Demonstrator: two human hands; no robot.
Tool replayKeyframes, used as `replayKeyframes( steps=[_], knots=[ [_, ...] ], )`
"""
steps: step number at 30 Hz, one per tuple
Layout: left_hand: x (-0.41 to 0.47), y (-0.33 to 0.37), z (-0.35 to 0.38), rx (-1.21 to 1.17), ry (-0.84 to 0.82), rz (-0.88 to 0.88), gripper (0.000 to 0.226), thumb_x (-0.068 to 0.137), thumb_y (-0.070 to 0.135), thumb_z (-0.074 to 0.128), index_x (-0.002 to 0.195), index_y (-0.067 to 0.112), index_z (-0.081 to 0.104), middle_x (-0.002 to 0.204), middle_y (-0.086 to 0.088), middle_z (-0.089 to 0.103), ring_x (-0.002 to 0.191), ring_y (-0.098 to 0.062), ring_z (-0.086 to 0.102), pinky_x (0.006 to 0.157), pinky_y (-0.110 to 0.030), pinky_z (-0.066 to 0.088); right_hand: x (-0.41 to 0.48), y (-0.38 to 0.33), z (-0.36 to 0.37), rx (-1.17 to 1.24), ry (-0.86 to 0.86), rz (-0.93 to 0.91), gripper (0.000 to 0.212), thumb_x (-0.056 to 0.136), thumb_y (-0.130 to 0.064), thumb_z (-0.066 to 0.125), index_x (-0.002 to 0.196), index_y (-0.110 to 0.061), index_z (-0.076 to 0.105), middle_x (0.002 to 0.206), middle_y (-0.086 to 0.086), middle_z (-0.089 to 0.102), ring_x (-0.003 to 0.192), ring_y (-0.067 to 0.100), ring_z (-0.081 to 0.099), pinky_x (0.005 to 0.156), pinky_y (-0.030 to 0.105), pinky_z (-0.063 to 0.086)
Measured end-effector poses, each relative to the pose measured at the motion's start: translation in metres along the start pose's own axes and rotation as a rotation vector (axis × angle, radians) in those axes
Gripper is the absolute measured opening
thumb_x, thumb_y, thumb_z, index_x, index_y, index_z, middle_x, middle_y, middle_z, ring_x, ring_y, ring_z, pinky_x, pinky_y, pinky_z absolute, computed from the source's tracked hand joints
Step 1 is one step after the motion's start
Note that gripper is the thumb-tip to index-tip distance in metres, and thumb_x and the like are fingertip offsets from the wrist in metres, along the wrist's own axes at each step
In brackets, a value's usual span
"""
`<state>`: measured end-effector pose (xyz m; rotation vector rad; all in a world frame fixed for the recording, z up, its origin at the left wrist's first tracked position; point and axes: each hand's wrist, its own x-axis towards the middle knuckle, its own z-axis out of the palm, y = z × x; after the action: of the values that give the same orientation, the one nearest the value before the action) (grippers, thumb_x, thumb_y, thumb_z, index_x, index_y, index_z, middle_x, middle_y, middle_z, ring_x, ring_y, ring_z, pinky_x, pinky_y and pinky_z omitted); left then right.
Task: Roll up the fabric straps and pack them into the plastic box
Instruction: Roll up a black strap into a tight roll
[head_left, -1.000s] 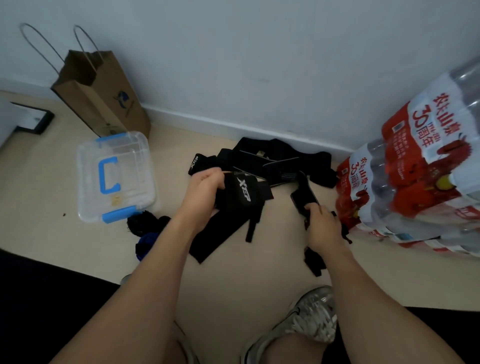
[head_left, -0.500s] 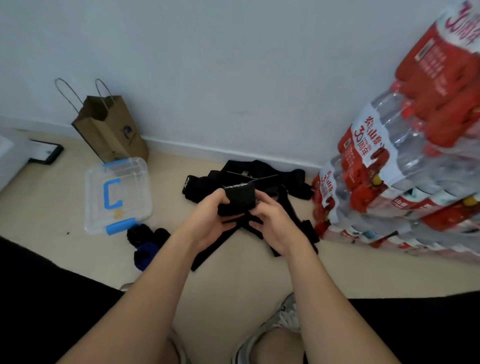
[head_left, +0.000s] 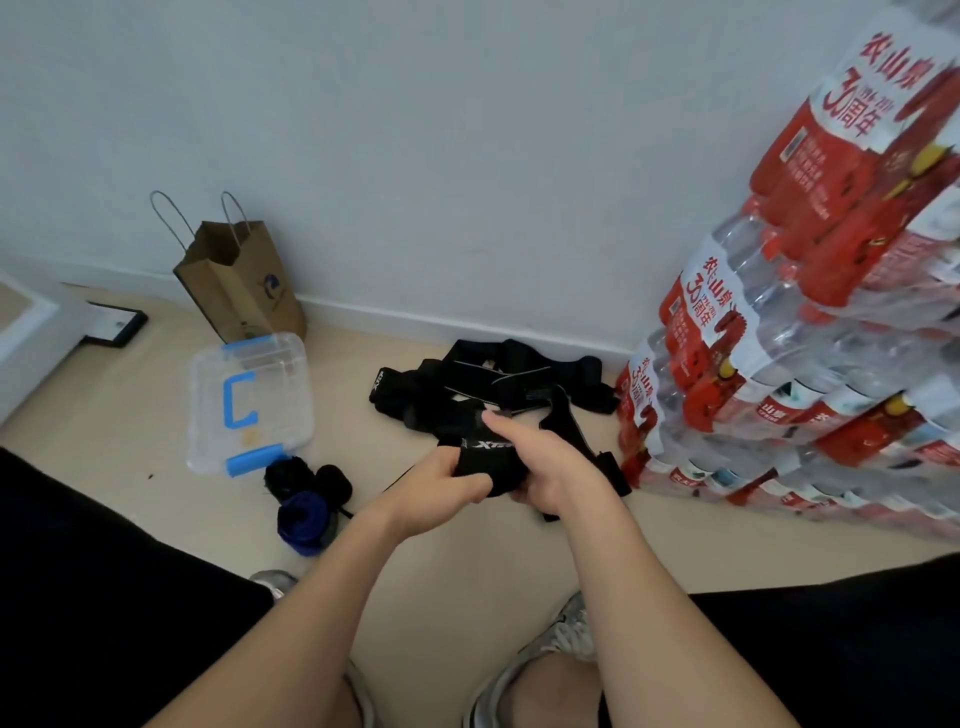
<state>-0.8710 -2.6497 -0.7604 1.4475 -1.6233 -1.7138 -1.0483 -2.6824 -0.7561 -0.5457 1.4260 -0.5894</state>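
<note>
Both hands hold one black fabric strap (head_left: 485, 460) with white lettering above the floor. My left hand (head_left: 441, 486) grips its left side, and my right hand (head_left: 545, 467) curls round its right side with the thumb on top. Behind them a heap of black straps (head_left: 498, 382) lies on the floor by the wall. A clear plastic box (head_left: 249, 402) with a blue handle and blue clips sits closed to the left. Rolled straps, black (head_left: 296, 475) and blue (head_left: 304, 519), lie just in front of the box.
Stacked packs of bottled water (head_left: 810, 364) with red labels rise at the right. A brown paper bag (head_left: 239, 283) stands against the wall behind the box. A black-framed item (head_left: 117, 325) lies at far left. My knees and shoes (head_left: 566, 631) fill the bottom.
My right hand left the floor strap and joined the left on the lettered strap. The two hands turned it between them, so its white lettering now faces up. The view tilted upward.
</note>
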Motion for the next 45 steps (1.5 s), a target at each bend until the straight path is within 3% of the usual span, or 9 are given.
replayKeyframes(
  steps=[8,14,19,23,29,33,36,40,45],
  knots=[
    [-0.003,-0.018,-0.001,0.016,0.021,-0.065,0.020,0.075,0.035,0.064,0.081,0.016,0.062,0.079,0.002,0.056,0.079,-0.015,0.052,0.079,-0.038,0.042,-0.002,0.011,-0.006,-0.063,0.066,-0.385,0.022,0.103,-0.027,0.072,0.117,-0.041,0.082,0.115,-0.003,0.083,0.112,0.021,0.078,0.094,0.042,0.064],
    [-0.004,-0.037,-0.004,0.085,-0.003,-0.075,0.038,0.093,0.016,0.076,0.125,0.035,0.068,0.110,0.015,0.077,0.105,0.000,0.071,0.093,-0.023,0.054,-0.020,-0.018,-0.002,0.072,0.063,-0.503,0.023,0.107,-0.026,0.069,0.120,-0.041,0.081,0.127,-0.002,0.079,0.127,0.023,0.070,0.109,0.051,0.057],
    [0.004,-0.035,-0.006,0.040,0.149,-0.013,0.012,0.097,0.021,0.079,0.105,0.031,0.080,0.094,0.014,0.080,0.090,-0.004,0.074,0.086,-0.025,0.057,-0.037,-0.052,0.007,0.227,0.042,-0.481,0.018,0.107,-0.024,0.069,0.119,-0.023,0.082,0.108,0.003,0.084,0.106,0.024,0.079,0.090,0.044,0.065],
    [0.001,-0.043,-0.007,0.125,0.129,-0.100,0.028,0.101,0.029,0.074,0.075,0.040,0.074,0.059,0.022,0.062,0.056,0.003,0.057,0.058,-0.015,0.042,-0.047,-0.081,0.002,0.536,0.032,-0.346,0.025,0.108,-0.029,0.067,0.088,-0.016,0.075,0.059,-0.001,0.066,0.050,0.014,0.066,0.048,0.025,0.054],
    [-0.010,-0.062,-0.001,0.044,0.139,-0.234,0.024,0.105,0.042,0.068,0.104,0.021,0.077,0.096,0.001,0.082,0.088,-0.011,0.077,0.086,-0.032,0.057,-0.046,-0.091,-0.020,0.772,0.040,-0.378,0.063,0.108,-0.030,0.063,0.045,-0.021,0.059,0.048,-0.006,0.049,0.039,0.009,0.051,0.043,0.019,0.046],
    [-0.013,-0.066,-0.003,0.085,0.030,-0.381,0.031,0.108,0.042,0.062,0.124,0.018,0.070,0.111,-0.007,0.078,0.102,-0.024,0.076,0.096,-0.041,0.061,-0.041,-0.086,-0.015,0.604,0.177,-0.300,0.017,0.099,-0.032,0.077,0.098,-0.015,0.078,0.075,0.007,0.077,0.069,0.024,0.077,0.063,0.038,0.065],
    [-0.021,-0.071,-0.004,0.231,-0.184,-0.599,0.044,0.107,0.034,0.065,0.147,0.020,0.053,0.124,0.001,0.064,0.103,-0.019,0.069,0.086,-0.037,0.063,-0.021,-0.067,-0.005,0.347,0.243,-0.259,0.034,0.098,-0.019,0.071,0.132,-0.013,0.066,0.116,0.019,0.078,0.102,0.038,0.076,0.085,0.056,0.065],
    [-0.027,-0.090,-0.005,0.438,-0.317,-0.724,0.042,0.108,0.025,0.058,0.148,0.011,0.054,0.140,-0.012,0.059,0.111,-0.033,0.068,0.086,-0.044,0.067,0.002,-0.017,0.006,-0.107,0.177,-0.118,0.044,0.094,-0.018,0.062,0.138,-0.019,0.061,0.125,0.013,0.071,0.112,0.032,0.070,0.098,0.054,0.060],
    [-0.008,-0.095,-0.013,0.010,0.242,-0.548,0.047,0.116,0.041,0.037,0.119,0.008,0.071,0.113,-0.010,0.071,0.097,-0.027,0.067,0.079,-0.036,0.051,0.026,0.041,0.016,-0.587,-0.084,0.007,0.025,0.103,-0.019,0.071,0.127,-0.015,0.070,0.120,0.010,0.076,0.112,0.027,0.074,0.103,0.052,0.061]
  ],
)
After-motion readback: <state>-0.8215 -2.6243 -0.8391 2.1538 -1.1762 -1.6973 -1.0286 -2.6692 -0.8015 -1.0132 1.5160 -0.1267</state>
